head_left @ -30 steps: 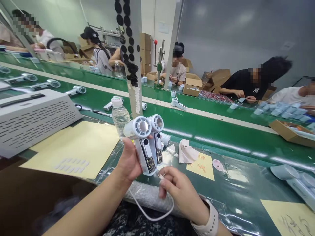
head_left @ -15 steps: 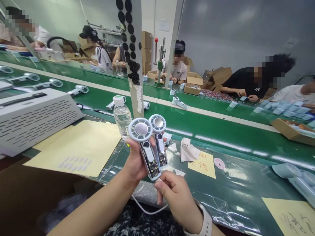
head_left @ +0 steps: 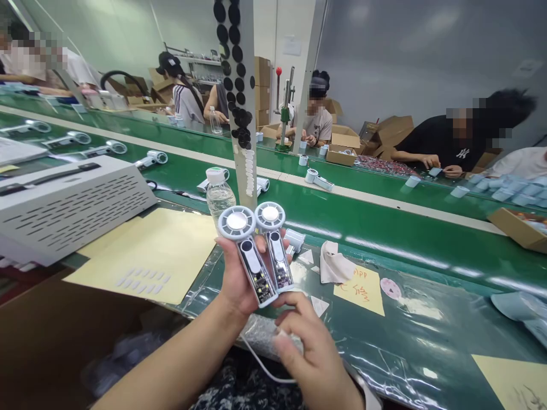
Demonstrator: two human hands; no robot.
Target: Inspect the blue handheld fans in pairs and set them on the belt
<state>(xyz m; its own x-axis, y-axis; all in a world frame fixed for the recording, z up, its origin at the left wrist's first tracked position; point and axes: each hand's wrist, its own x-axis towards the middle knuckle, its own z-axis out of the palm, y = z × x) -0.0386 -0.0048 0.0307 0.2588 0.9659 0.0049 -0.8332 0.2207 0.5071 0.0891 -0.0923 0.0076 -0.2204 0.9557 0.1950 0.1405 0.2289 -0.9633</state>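
My left hand (head_left: pixel 237 279) is closed around two white handheld fan bodies (head_left: pixel 256 250), held upright side by side with their round heads up and their open circuit boards facing me. Just below them my right hand (head_left: pixel 310 353) is pinched on the plug end of a white cable (head_left: pixel 260 364), which loops down toward my lap. The plug sits close under the bottom ends of the fans; whether it touches them I cannot tell.
A water bottle (head_left: pixel 219 196) stands behind the fans, beside a metal post (head_left: pixel 243 102) dotted with black pads. A grey vented box (head_left: pixel 64 199) sits left, yellow paper (head_left: pixel 154 253) with small stickers beside it. Green conveyor (head_left: pixel 384 222) carries more fans; several people work opposite.
My left hand has tilted the two fans more upright and lifted them slightly. My right hand has shifted under their bottom ends with the cable plug.
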